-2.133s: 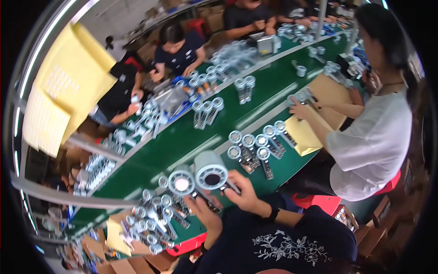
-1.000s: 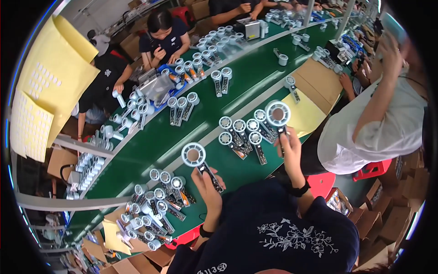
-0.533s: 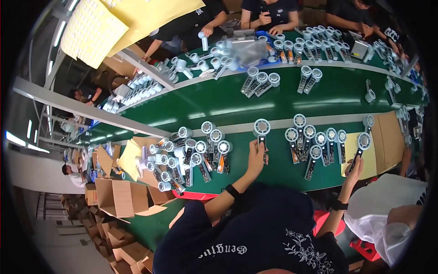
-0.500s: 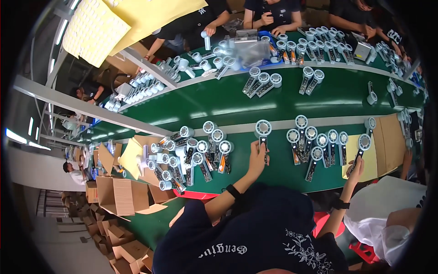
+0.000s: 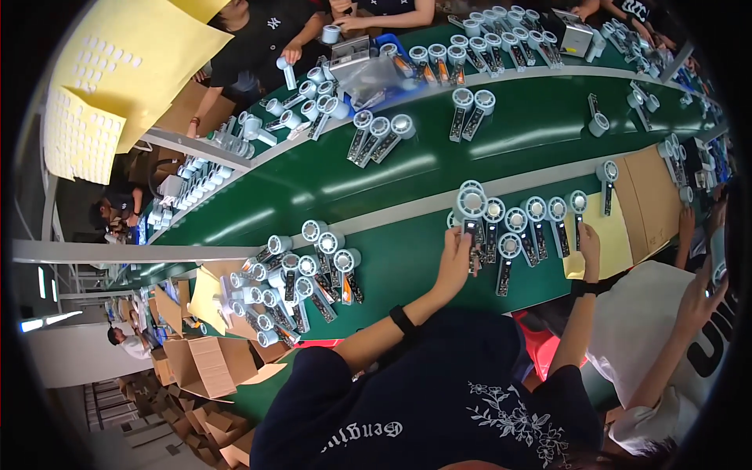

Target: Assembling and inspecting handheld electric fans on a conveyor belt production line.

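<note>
My left hand [image 5: 452,268] is closed round the handle of a handheld fan [image 5: 471,205] with a pale blue round head and an exposed circuit board. This fan overlaps other fans at the left end of a loose group [image 5: 509,246] on the green table. My right hand [image 5: 589,249] has its fingers closed on the handle of another fan [image 5: 578,202], at the right end of that group by a yellow sheet [image 5: 620,235]. A second cluster of similar fans [image 5: 304,288] lies left of my left hand, some with orange parts in their handles.
Beyond a pale rail, a green conveyor [image 5: 329,180] carries several fans [image 5: 380,129]. Flattened cardboard [image 5: 638,200] lies on the right, with a single fan [image 5: 607,174] near it. A co-worker's white shirt [image 5: 638,321] is close at right. An open carton [image 5: 210,364] stands at left.
The view has shifted. My left hand has carried its fan rightward to the group's left end. My right hand has brought its fan leftward, beside the group.
</note>
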Demonstrator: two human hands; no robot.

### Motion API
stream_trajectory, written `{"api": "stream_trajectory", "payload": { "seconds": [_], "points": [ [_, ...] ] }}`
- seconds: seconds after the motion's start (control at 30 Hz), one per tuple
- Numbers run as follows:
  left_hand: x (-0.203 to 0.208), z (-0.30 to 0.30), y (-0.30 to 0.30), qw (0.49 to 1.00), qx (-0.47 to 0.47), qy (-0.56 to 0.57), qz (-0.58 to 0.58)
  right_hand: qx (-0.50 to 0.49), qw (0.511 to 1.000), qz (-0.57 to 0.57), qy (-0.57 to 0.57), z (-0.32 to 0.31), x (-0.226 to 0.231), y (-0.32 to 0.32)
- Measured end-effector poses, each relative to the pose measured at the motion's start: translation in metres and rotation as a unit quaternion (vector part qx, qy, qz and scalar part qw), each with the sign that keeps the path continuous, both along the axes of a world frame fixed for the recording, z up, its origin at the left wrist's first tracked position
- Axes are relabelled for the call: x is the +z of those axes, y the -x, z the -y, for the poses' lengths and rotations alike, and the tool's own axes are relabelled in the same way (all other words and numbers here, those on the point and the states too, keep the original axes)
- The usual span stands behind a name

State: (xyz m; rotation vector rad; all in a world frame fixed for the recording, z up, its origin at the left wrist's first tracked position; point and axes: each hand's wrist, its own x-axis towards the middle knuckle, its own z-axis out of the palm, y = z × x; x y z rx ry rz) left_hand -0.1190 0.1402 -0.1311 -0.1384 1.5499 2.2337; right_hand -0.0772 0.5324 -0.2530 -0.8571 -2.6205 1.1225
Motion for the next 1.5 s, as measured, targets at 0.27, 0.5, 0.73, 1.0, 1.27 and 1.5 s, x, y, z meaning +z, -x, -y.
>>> {"api": "stream_trajectory", "payload": {
  "seconds": [0.27, 0.5, 0.73, 1.0, 1.27, 1.5],
  "points": [
    [0.024, -0.051, -0.01, 0.968, -0.161, 0.153, -0.117, 0.098, 0.891, -0.021, 0.443, 0.189, 0.134, 0.015],
    [0.02, -0.006, 0.065, 0.894, -0.248, 0.177, -0.328, -0.045, 0.99, -0.044, 0.129, 0.103, 0.111, 0.042],
    [-0.056, 0.13, 0.139, 0.901, 0.018, 0.394, -0.181, -0.09, 0.983, 0.121, -0.105, -0.048, 0.046, 0.038],
    [-0.086, 0.179, 0.161, 0.935, 0.08, 0.346, -0.016, -0.051, 0.977, 0.191, -0.083, -0.084, 0.012, 0.025],
    [-0.08, 0.179, 0.174, 0.871, 0.084, 0.472, -0.106, -0.062, 0.994, 0.085, 0.013, -0.11, 0.028, 0.014],
    [-0.066, 0.247, 0.222, 0.705, 0.163, 0.662, -0.195, 0.013, 0.989, -0.095, -0.11, 0.158, 0.144, 0.138]
  ]
}}
